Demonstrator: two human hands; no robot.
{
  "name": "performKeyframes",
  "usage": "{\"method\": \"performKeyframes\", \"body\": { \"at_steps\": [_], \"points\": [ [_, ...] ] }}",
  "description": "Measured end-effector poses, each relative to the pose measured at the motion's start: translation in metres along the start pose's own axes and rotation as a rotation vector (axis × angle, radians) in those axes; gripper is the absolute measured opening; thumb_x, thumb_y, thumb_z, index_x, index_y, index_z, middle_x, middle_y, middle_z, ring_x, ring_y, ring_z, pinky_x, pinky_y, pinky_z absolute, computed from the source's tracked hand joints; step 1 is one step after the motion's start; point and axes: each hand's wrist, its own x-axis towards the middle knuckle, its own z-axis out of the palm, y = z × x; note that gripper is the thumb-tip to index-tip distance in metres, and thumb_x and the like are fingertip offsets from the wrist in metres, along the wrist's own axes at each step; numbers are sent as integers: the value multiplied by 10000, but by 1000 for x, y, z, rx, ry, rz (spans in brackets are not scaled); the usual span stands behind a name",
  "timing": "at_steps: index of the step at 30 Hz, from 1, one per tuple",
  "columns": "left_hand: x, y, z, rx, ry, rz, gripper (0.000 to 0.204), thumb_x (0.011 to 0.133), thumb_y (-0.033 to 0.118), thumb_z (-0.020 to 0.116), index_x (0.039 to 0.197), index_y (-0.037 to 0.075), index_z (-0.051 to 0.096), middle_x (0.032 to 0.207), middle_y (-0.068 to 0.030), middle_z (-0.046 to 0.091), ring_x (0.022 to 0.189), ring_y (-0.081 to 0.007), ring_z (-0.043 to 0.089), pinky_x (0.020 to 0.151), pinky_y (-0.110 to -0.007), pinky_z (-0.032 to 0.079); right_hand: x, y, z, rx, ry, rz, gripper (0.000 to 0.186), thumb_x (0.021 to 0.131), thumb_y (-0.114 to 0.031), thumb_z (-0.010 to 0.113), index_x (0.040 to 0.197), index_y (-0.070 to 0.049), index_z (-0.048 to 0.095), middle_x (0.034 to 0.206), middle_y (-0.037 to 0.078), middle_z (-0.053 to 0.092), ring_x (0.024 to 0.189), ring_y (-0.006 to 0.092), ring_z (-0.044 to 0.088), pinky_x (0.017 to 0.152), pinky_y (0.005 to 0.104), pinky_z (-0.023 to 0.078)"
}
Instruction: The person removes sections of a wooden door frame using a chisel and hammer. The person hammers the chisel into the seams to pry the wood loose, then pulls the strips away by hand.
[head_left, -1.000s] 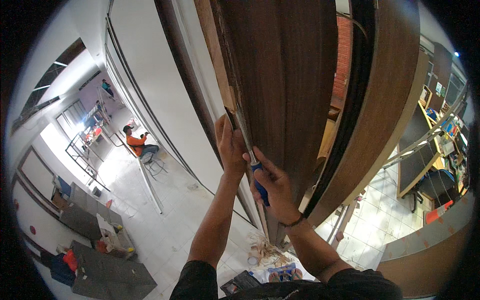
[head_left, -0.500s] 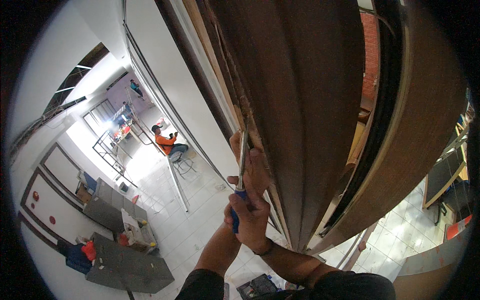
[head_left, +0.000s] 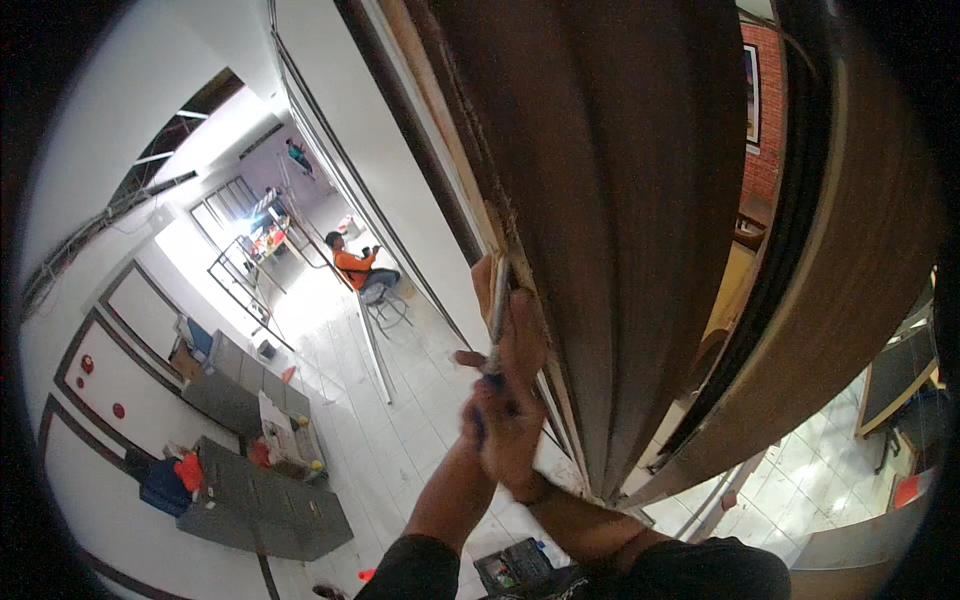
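Observation:
A screwdriver-like tool (head_left: 499, 300) with a long metal shaft and a blue handle stands nearly upright at the middle of the view. My right hand (head_left: 512, 435), blurred by motion, is wrapped round the handle. Higher up and partly behind it, my left hand (head_left: 522, 330) is at the shaft, its fingers around it and its thumb sticking out to the left. The tool's upper end meets the rough wooden edge (head_left: 503, 225) of a large dark brown panel (head_left: 640, 200). Its exact tip is too small to make out.
A curved brown panel (head_left: 870, 200) stands at the right. Below lies an open black tool case (head_left: 520, 566) on the white tiled floor (head_left: 390, 440). Grey cabinets (head_left: 265, 500) line the left. Farther back, a person in orange (head_left: 355, 265) sits on a stool near metal scaffolding (head_left: 235, 290).
The view has shifted slightly, so the room appears farther right. My right hand is now smeared by motion, still around the handle. A framed picture has come into sight on the brick wall.

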Motion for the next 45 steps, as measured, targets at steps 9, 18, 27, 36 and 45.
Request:
{"method": "performKeyframes", "body": {
  "at_steps": [9,18,27,36,45],
  "points": [
    [18,28,9,5,140,24,436,982,319,352,1243,2,498,1125,-184,469,1065,-324,471,909,-415,386,17,-98,-56,-599,-102,3,445,871,-105,639,1302,-129,532,859,-12,647,520,20,411,448,193,364],
    [12,24,13,-87,177,26,481,980,352,356,1204,-51,493,1137,-185,453,1074,-305,456,935,-421,368,19,-64,-49,-617,-103,-182,400,884,-73,605,1278,-55,535,854,78,670,485,32,445,392,199,355],
    [-4,6,-3,-192,159,-72,528,975,345,406,1326,-49,374,1308,-168,395,1195,-273,408,1019,-378,316,0,-5,34,91,-41,12,540,911,-30,527,1414,-89,341,1056,73,638,490,24,436,441,173,384],
    [5,15,-11,-101,165,23,482,971,280,427,1318,-53,400,1258,-181,436,1180,-277,419,989,-361,350,-5,-9,26,-59,2,-63,382,946,-184,519,1261,20,445,987,100,653,481,45,464,387,197,383],
    [16,24,13,20,182,72,482,987,387,347,1268,30,510,1083,-177,494,1006,-311,509,874,-421,414,24,-90,-62,-701,-182,-181,498,919,-155,576,1378,-67,407,907,44,679,482,-6,400,393,165,337]
  ]
}}
